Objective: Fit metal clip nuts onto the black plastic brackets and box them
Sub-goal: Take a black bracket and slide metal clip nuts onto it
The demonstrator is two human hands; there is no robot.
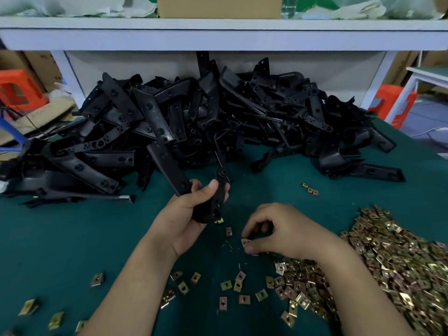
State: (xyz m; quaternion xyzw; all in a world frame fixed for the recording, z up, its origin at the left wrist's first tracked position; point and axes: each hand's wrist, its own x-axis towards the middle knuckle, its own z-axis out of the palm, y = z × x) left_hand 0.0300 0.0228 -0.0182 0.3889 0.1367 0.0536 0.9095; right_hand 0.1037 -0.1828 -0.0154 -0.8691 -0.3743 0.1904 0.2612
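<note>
My left hand (pixel 191 209) grips a black plastic bracket (pixel 219 187) that stands nearly upright above the green table. A brass-coloured clip nut (pixel 219 221) sits on the bracket's lower end. To the right, my right hand (pixel 278 232) pinches a single clip nut (pixel 245 242) between thumb and fingertips, low over the table. Another loose nut (pixel 228 231) lies between the two hands. A large heap of clip nuts (pixel 388 263) spreads under and right of my right forearm.
A big pile of black brackets (pixel 194 122) fills the back of the green table (pixel 60 238). Scattered nuts (pixel 228 287) lie near the front edge. A white shelf (pixel 218 32) runs overhead with a cardboard box (pixel 219 7) on it. Orange stools stand at both sides.
</note>
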